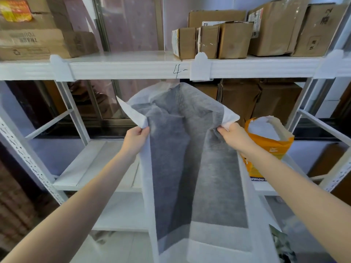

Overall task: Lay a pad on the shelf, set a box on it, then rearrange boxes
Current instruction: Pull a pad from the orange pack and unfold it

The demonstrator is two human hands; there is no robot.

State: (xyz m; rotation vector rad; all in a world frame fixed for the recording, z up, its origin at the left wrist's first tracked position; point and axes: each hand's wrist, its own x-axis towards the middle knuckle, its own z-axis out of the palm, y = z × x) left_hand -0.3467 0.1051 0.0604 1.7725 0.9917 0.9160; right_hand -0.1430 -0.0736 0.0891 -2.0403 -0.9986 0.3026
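Observation:
A large grey pad point(190, 158) with white borders hangs unfolded in front of me, creased down its length. My left hand point(135, 137) pinches its left edge near the top, and my right hand point(232, 134) grips its right edge at the same height. The pad's top flops back toward the white middle shelf point(91, 168) behind it. Cardboard boxes point(224, 39) stand on the upper shelf at the right. More brown boxes point(256, 99) sit deep on the middle shelf at the right.
An open orange bag point(269, 147) with white pads inside stands on the middle shelf at the right, just behind my right wrist. The upper shelf beam point(123, 70) is marked "4-". Boxes point(38, 35) fill the upper left. White rack posts flank both sides.

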